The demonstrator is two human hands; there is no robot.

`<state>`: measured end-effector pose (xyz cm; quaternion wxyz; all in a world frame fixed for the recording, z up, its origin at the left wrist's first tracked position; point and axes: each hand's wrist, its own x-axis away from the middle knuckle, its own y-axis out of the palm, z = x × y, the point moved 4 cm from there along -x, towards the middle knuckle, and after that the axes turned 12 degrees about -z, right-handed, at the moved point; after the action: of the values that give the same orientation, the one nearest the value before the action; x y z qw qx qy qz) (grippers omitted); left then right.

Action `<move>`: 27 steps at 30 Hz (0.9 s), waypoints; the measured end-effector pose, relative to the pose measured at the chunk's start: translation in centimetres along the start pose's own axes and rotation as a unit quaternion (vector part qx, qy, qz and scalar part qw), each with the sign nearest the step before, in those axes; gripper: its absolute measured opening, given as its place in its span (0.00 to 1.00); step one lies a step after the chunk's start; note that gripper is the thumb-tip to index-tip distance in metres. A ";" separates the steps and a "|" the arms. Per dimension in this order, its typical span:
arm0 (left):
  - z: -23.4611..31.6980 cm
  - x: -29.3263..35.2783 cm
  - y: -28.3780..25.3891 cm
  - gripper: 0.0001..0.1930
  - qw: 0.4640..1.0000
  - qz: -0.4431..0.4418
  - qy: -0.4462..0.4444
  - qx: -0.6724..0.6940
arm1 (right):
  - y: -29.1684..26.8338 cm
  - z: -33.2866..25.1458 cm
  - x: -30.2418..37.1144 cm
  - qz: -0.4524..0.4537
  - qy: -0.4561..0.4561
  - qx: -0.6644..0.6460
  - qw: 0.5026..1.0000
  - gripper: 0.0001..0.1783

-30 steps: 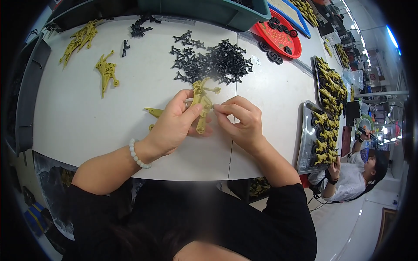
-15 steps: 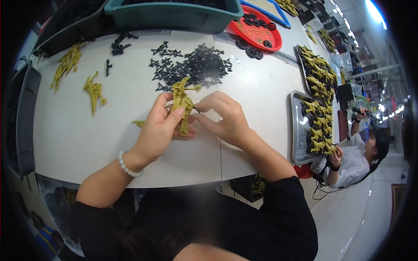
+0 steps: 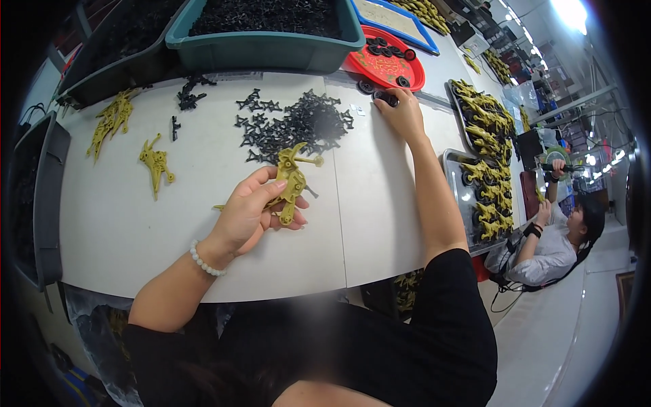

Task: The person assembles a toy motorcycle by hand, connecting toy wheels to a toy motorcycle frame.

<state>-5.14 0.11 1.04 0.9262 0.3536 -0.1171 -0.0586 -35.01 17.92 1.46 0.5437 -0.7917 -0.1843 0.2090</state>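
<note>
My left hand (image 3: 241, 214) is closed around an olive-yellow plastic toy body (image 3: 291, 182), which has a stub sticking out to the right and holes along its lower end. A dark thin piece (image 3: 311, 192) shows at its right side. My right hand (image 3: 405, 117) reaches far forward, its fingertips closed on a black toy wheel (image 3: 386, 99) on the table beside the red tray (image 3: 415, 83). Another black wheel (image 3: 366, 87) lies just left of those fingers. A heap of small black star-like parts (image 3: 319, 122) lies in front of my left hand.
A green bin (image 3: 264, 62) of black parts stands at the back. Yellow bodies (image 3: 156, 166) lie at left, near a dark bin (image 3: 51, 203). On the right, metal trays (image 3: 456, 178) hold yellow assemblies. A co-worker (image 3: 542, 237) sits beyond them.
My right hand has left the yellow body and moved forward and right to the black wheels. My left hand still holds the body, slightly lower in the picture.
</note>
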 end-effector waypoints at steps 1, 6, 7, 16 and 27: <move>0.1 0.0 0.0 0.13 1.000 0.004 0.001 0.000 | 0.1 -0.2 0.2 0.006 -0.016 0.007 1.000 0.24; -0.2 0.1 -0.2 0.12 1.000 0.002 -0.006 0.008 | -0.1 -3.5 4.7 -0.011 -0.105 0.069 0.992 0.21; -0.2 0.1 -0.3 0.12 1.000 0.005 -0.008 0.009 | -0.1 -3.9 5.8 0.023 -0.142 0.060 0.988 0.18; -0.9 0.0 0.3 0.11 0.998 -0.015 -0.053 -0.014 | -3.4 -13.5 13.5 -0.052 -0.369 -0.138 0.918 0.24; -0.8 0.3 0.3 0.12 0.998 -0.019 -0.029 -0.050 | -1.9 -11.6 12.9 -0.123 -0.300 -0.169 0.931 0.29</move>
<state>-4.65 0.78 0.68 0.9378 0.3070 -0.1337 -0.0921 -18.05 16.16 5.27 0.3424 -0.7432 -0.4678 0.3340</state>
